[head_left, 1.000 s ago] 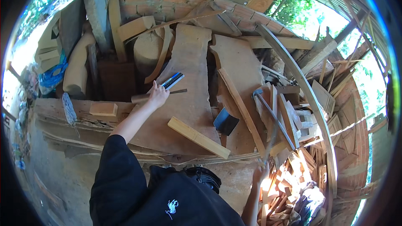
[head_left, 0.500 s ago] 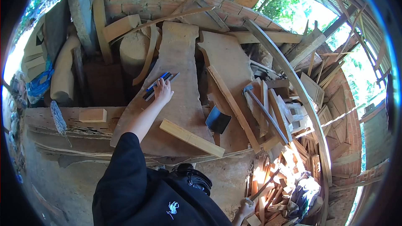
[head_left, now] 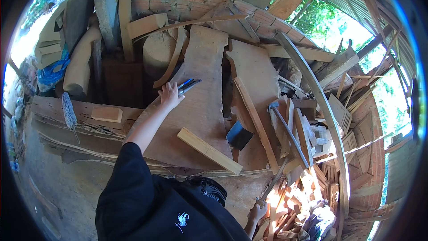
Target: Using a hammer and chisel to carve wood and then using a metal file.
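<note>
My left hand (head_left: 170,95) is over the large wooden slab (head_left: 203,58), its fingers curled at the near end of some slim blue and grey tools (head_left: 189,85). The tools stick out past the thumb side, and their exact kind is too small to tell. Low on the right, my right hand (head_left: 257,210) is closed around the handle of a long, narrow-bladed tool (head_left: 275,182). Its blade points up and away towards the bench edge. A squared pale wood bar (head_left: 209,150) lies across the slab's near end.
A second slab (head_left: 252,67) carries a long wood strip (head_left: 255,125) and a curved dark sheet (head_left: 239,135). Further right are a long-handled hammer (head_left: 290,134) and a scrap-wood pile (head_left: 290,209). A small block (head_left: 107,114) and a grey brush (head_left: 69,110) are at left.
The view has shifted, so the scene sits further right. Across the slab, my left hand has moved left along the slim tools. My right hand has raised the long-bladed tool.
</note>
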Tool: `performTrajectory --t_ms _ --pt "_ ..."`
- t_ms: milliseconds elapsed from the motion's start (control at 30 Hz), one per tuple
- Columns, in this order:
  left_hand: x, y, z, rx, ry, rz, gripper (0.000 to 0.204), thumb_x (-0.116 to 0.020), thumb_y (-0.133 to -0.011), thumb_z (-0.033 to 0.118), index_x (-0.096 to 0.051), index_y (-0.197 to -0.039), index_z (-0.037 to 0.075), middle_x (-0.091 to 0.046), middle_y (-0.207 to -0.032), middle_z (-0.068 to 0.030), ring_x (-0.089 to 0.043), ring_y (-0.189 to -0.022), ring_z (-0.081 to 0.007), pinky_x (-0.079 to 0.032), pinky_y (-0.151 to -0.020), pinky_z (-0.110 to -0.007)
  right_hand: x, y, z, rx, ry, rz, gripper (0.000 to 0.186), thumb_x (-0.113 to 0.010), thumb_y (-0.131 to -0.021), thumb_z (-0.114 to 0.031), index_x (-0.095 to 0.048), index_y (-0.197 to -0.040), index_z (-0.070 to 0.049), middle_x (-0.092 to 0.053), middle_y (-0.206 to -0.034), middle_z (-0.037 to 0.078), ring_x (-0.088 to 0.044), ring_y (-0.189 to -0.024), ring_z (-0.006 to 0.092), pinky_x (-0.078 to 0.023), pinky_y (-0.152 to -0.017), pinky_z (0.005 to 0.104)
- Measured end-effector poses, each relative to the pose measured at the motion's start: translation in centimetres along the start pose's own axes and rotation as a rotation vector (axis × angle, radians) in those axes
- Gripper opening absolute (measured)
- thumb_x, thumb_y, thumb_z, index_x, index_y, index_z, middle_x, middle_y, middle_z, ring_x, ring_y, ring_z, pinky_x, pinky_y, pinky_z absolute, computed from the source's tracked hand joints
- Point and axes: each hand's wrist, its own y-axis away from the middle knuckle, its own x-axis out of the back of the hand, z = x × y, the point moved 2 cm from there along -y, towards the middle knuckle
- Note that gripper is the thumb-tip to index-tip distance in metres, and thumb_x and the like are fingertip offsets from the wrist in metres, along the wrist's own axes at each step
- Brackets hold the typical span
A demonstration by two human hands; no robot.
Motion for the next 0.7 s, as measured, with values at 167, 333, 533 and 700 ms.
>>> performTrajectory --t_ms 167,333,533,700 --pt "-2.5 5.9 4.8 -0.819 0.280 0.002 0.067 -0.061 -0.072 0.052 -0.046 -0.117 0.004 -0.042 -0.120 -0.0179 -0.037 -0.117 -0.0335 -0.031 -0.096 -0.047 0.0 -1.4 0.6 0.077 -0.028 -0.025 0.011 -0.049 -0.071 -0.003 -0.058 -0.078 -0.002 -0.045 -0.055 -0.001 -0.038 -0.042 0.0077 -0.031 -0.038 0.0226" --pt "-3.7 9.0 6.0 -0.846 0.125 0.098 0.066 -0.061 -0.074 0.048 -0.045 -0.120 0.003 -0.034 -0.130 -0.0199 -0.029 -0.123 -0.0351 -0.026 -0.101 -0.048 0.3 -0.2 -0.6 0.140 -0.009 -0.007 0.011 -0.051 -0.072 -0.005 -0.060 -0.078 -0.002 -0.049 -0.057 0.000 -0.041 -0.045 0.0071 -0.031 -0.041 0.0214" --pt "0.8 3.9 4.2 -0.373 0.268 0.231 0.068 -0.067 -0.069 0.043 -0.044 -0.120 0.006 -0.039 -0.124 -0.0191 -0.034 -0.119 -0.0355 -0.027 -0.099 -0.048 1.6 3.0 -1.8 0.013 0.103 -0.023 0.017 -0.046 -0.071 -0.001 -0.059 -0.081 0.003 -0.056 -0.063 0.005 -0.049 -0.053 0.0099 -0.037 -0.049 0.0228" --pt "-2.1 11.8 4.9 -0.916 0.392 -0.225 0.070 -0.072 -0.065 0.040 -0.044 -0.118 0.005 -0.041 -0.121 -0.0155 -0.040 -0.114 -0.0320 -0.033 -0.096 -0.041 0.5 4.1 -1.7 0.164 0.171 -0.137 0.016 -0.045 -0.074 0.001 -0.056 -0.086 0.002 -0.058 -0.067 0.010 -0.054 -0.060 0.0162 -0.041 -0.052 0.0296"
